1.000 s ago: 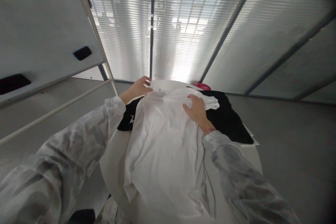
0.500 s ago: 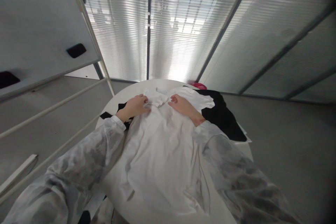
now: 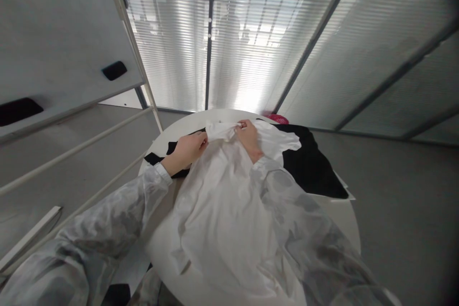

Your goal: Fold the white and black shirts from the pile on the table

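A white shirt lies spread and wrinkled over a round white table, its top end away from me and its lower part near my body. My left hand pinches the cloth at the upper left of the shirt. At the upper right, my right hand grips the same band of cloth with bent fingers. Between the two hands the fabric is pulled into a folded strip. Both my sleeves are sheer and greyish white, and the right one covers part of the shirt's right side.
Black cloth lies on the table's right side, with more black cloth at the left. The white tabletop shows its curved edge. A pink object is behind it. A white-framed board stands left; a ribbed translucent wall is ahead.
My right hand has moved up and away from me, and now grips the shirt's top cloth. The left hand pulls its edge taut. The view has shifted slightly.
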`<state>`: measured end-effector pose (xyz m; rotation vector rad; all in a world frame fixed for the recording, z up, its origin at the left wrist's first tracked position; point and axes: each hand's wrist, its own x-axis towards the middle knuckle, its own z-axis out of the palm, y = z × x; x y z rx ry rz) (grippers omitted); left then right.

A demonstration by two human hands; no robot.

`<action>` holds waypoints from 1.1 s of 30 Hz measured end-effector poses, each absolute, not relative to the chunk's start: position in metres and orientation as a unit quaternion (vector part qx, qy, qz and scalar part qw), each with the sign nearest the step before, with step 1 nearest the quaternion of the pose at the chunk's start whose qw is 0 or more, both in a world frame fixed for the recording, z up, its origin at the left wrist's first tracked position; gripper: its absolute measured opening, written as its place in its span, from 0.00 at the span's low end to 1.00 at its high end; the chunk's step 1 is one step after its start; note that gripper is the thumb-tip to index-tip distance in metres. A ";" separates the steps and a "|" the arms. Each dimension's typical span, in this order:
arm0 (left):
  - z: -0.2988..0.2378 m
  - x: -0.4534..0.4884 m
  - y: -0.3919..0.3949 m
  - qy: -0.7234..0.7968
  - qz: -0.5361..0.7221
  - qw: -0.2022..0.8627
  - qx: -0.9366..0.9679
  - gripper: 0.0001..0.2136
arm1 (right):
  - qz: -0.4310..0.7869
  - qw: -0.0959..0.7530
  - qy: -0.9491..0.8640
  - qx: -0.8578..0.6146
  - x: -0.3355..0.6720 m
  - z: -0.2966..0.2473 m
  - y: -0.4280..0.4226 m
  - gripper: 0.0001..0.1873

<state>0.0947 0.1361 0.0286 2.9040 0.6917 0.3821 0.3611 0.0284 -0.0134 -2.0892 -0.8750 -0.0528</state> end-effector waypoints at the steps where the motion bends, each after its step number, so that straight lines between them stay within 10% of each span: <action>1: 0.030 0.093 0.134 0.223 0.121 0.067 0.965 0.11 | -0.020 0.432 -0.340 -0.835 0.364 -0.013 0.028 0.19; 7: 0.031 0.081 0.115 0.223 0.039 0.035 0.973 0.18 | -0.048 0.279 -0.393 -0.875 0.349 -0.014 0.013 0.33; 14: 0.038 0.059 0.099 0.162 -0.056 -0.023 0.985 0.17 | -0.104 0.229 -0.631 -0.734 0.301 -0.012 -0.006 0.07; 33: 0.040 -0.011 0.038 0.220 -0.065 0.075 0.971 0.11 | -0.182 0.128 -0.712 -0.666 0.266 -0.005 -0.009 0.11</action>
